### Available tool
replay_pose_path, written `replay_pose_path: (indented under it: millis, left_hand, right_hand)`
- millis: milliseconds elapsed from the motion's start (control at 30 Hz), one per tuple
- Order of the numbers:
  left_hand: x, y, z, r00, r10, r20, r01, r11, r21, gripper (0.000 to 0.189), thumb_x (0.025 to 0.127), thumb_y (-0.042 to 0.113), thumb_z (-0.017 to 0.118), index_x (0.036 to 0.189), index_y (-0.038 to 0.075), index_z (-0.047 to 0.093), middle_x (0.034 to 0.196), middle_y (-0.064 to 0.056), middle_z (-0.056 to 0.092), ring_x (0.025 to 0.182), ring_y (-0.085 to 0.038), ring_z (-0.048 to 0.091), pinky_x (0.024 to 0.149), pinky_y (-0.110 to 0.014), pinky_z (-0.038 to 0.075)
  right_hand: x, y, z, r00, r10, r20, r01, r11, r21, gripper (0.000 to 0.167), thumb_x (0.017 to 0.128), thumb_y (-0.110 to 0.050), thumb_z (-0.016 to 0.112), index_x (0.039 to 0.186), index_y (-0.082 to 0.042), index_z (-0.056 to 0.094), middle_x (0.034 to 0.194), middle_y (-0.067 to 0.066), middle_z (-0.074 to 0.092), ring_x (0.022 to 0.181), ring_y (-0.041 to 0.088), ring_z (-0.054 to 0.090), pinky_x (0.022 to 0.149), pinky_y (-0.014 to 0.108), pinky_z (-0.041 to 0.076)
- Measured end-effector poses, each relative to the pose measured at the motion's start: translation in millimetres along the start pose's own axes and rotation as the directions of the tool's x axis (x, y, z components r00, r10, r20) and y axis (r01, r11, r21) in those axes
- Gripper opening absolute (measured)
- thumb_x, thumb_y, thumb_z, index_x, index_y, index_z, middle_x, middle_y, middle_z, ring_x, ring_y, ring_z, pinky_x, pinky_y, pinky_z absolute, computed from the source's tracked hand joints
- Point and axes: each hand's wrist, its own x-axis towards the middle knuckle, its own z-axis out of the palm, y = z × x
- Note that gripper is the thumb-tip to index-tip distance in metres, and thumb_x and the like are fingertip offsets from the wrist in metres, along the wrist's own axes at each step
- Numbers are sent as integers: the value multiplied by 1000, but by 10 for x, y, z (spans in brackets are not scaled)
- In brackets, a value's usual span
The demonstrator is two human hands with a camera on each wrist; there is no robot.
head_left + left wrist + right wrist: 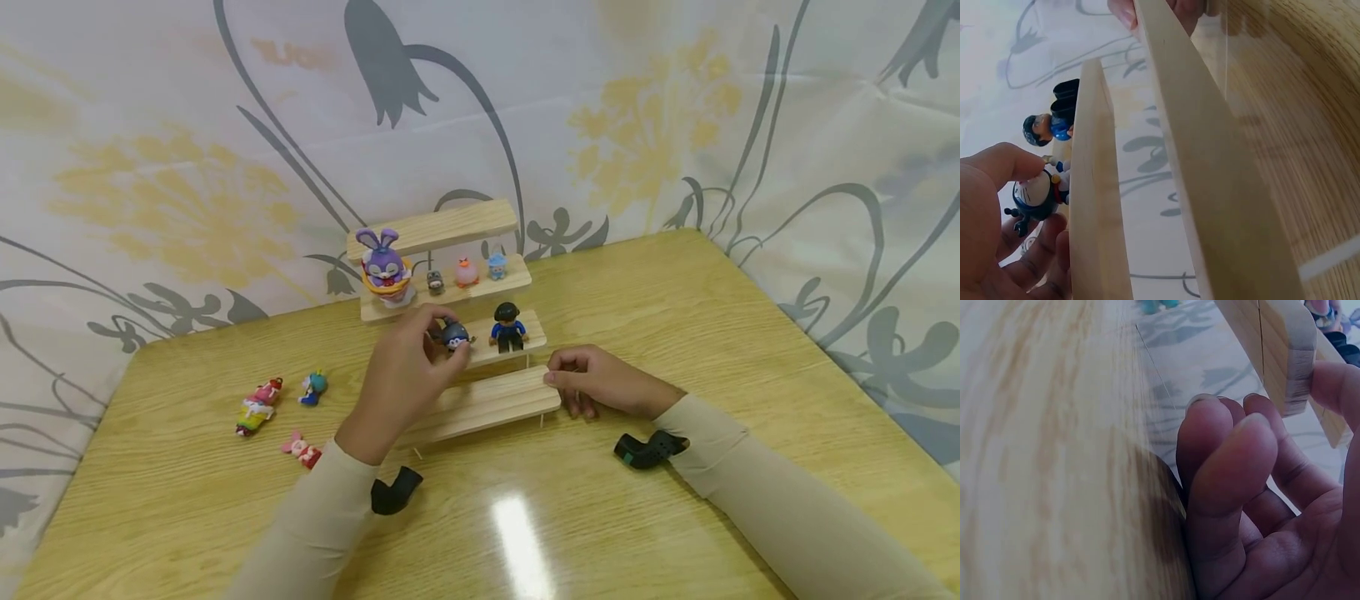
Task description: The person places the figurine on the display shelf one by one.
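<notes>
My left hand (pixel 408 375) pinches a blue Doraemon-like cat figurine (pixel 454 335) between thumb and fingers. In the left wrist view the figurine (pixel 1038 190) shows a whiskered white face and red collar; its lower end is at the second-lowest step. Beside it on that step stands a toy figure (pixel 508 327) with dark hair and a blue top. My right hand (pixel 600 379) holds the right end of the lowest step of the wooden stepped rack (pixel 487 400), thumb above, other fingers curled below. The right wrist view shows the thumb against the board's end (pixel 1300 378).
Higher on the rack sit a purple rabbit figure (pixel 385 267), a small grey figure (pixel 435 282), a pink duck (pixel 466 272) and a light-blue figure (pixel 497 266). Left on the table lie a colourful figure (pixel 258 407), a blue-green one (pixel 313 388) and a pink one (pixel 302 450).
</notes>
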Motion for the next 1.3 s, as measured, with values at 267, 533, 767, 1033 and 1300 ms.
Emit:
replay_pose_path:
  millis: [267, 533, 767, 1033, 1300]
  left_hand:
    - [23, 30, 62, 1000, -16, -3, 16, 1000, 22, 29, 93, 29, 71, 117, 15, 64, 92, -1, 63, 72, -15, 55, 61, -29, 45]
    - [46, 44, 86, 1000, -25, -10, 25, 999, 21, 32, 94, 29, 70, 122, 15, 65, 88, 0, 62, 73, -15, 54, 62, -29, 45]
    - [40, 48, 91, 999, -36, -2, 36, 999, 20, 36, 93, 31, 73, 124, 15, 65, 94, 0, 66, 74, -15, 57, 62, -29, 46]
    - [14, 58, 37, 999, -42, 29, 42, 999, 2, 51, 89, 33, 77, 135, 17, 59, 99, -2, 67, 77, -15, 59, 65, -30, 49]
    - [-145, 23, -136, 998, -59, 34, 59, 998, -13, 55, 90, 31, 77, 139, 20, 56, 109, -3, 65, 97, -19, 64, 84, -37, 57]
  right_hand:
    - [-1, 6, -4, 1000, -9, 10, 9, 1000, -20, 30, 104, -32, 55, 101, -3, 58, 69, 9, 60, 49, 15, 54, 46, 32, 51]
    - [-2, -28, 16, 1000, -5, -3, 5, 1000, -13, 28, 104, -31, 56, 100, -3, 59, 68, 9, 60, 49, 13, 54, 45, 28, 49]
    - [-5, -9, 21, 1000, 1, 5, -1, 1000, -4, 29, 104, -31, 56, 101, -3, 58, 70, 9, 59, 49, 14, 53, 47, 30, 51]
    - [-26, -10, 2, 1000, 6, 5, -6, 1000, -12, 29, 104, -31, 55, 101, -2, 59, 71, 9, 60, 50, 14, 54, 47, 31, 52]
    - [-4, -23, 7, 1000, -7, 9, 8, 1000, -12, 28, 104, -30, 55, 100, -3, 59, 69, 8, 60, 49, 13, 54, 46, 30, 51]
